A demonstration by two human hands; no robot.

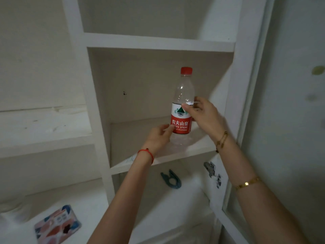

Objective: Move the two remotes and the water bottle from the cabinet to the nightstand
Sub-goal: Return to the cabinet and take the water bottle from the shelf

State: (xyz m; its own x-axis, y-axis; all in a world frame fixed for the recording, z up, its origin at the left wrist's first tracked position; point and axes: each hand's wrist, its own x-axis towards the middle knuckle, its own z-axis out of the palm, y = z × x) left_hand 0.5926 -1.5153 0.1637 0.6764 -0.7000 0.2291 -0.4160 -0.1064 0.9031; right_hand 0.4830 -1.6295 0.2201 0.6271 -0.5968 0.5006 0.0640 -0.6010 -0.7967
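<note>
A clear water bottle with a red cap and a red and white label stands upright in a compartment of the white cabinet. My right hand grips it at the top of the label, thumb across the front. My left hand holds its lower part from the left, fingers on the label's bottom edge. Whether its base touches the shelf or hangs just above it cannot be told. No remotes are in view.
A blue clip lies on the shelf below. A colourful patterned packet lies on a lower white surface at the left. The open cabinet door with its metal hinge stands at the right.
</note>
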